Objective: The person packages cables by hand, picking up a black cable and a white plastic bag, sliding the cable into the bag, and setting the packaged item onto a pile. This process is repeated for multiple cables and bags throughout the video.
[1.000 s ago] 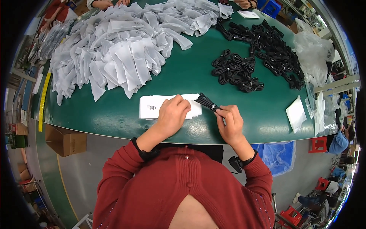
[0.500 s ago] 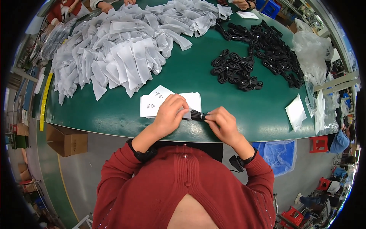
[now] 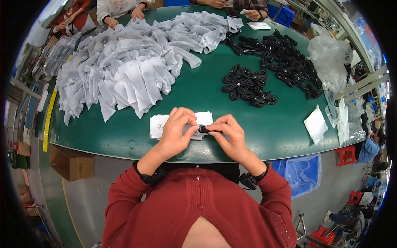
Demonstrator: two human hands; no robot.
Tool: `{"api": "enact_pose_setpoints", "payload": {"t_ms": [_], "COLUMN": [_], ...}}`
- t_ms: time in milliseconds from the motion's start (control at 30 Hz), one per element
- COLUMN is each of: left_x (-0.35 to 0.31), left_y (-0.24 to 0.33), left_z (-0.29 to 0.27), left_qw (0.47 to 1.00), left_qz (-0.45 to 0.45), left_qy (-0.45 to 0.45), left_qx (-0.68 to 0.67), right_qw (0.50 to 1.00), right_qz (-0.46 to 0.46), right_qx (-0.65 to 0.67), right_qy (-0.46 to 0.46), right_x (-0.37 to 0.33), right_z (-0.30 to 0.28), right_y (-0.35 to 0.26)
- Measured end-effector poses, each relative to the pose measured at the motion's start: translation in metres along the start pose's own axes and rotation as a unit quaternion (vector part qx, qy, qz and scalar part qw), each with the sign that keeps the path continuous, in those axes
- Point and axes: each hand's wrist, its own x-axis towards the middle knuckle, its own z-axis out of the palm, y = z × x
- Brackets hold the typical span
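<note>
Near the table's front edge, my right hand [image 3: 230, 138] pinches a bundled black cable [image 3: 205, 129], its end pointing left. Fingers of my left hand [image 3: 175, 134] are closed on the edge of a frosted plastic bag [image 3: 193, 135], and the cable's end is at the bag's mouth. How far inside it lies is hard to tell, as the fingers cover part of it. Under both hands lies a stack of white printed paper slips [image 3: 202, 118]. A large heap of frosted bags [image 3: 138, 82] spreads over the far left. Bundled black cables [image 3: 250, 84] lie to the far right.
More cables [image 3: 293, 62] lie beyond, beside crumpled clear plastic [image 3: 331, 58]. A white packet [image 3: 316, 125] sits at right. Co-workers' hands [image 3: 111, 21] reach in at the far edge. Below the table are a cardboard box [image 3: 72, 163] and a blue lined bin [image 3: 304, 175].
My right hand has moved left with the cable, bringing its end up to the bag at my left hand. The view has shifted, showing more of the co-workers across the table.
</note>
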Motion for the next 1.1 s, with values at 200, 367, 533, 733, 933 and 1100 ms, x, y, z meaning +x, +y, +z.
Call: {"api": "enact_pose_setpoints", "payload": {"t_ms": [200, 367, 533, 733, 933, 1100], "left_x": [0.011, 0.045, 0.065, 0.068, 0.072, 0.073], "left_y": [-0.014, -0.028, -0.03, -0.042, -0.041, -0.031], "left_z": [-0.027, -0.068, -0.061, -0.073, -0.055, -0.041], "left_qw": [0.976, 0.846, 0.937, 0.831, 0.823, 0.826], "left_qz": [-0.113, -0.24, -0.117, -0.261, -0.273, -0.28], "left_qy": [-0.014, 0.001, 0.091, 0.085, 0.038, -0.017], "left_qx": [-0.187, -0.476, -0.318, -0.483, -0.496, -0.489], "right_qw": [0.983, 0.967, 0.892, 0.862, 0.971, 0.996], "right_qz": [0.089, 0.077, 0.08, 0.112, 0.214, -0.019], "right_qx": [0.146, -0.2, -0.433, -0.49, 0.0, -0.078], "right_qy": [0.066, 0.137, 0.104, 0.069, 0.101, -0.027], "right_x": [0.037, 0.063, 0.051, 0.044, 0.075, 0.097], "right_z": [0.002, -0.052, -0.09, -0.09, -0.033, -0.004], "right_y": [-0.014, 0.078, 0.153, 0.165, 0.057, 0.026]}}
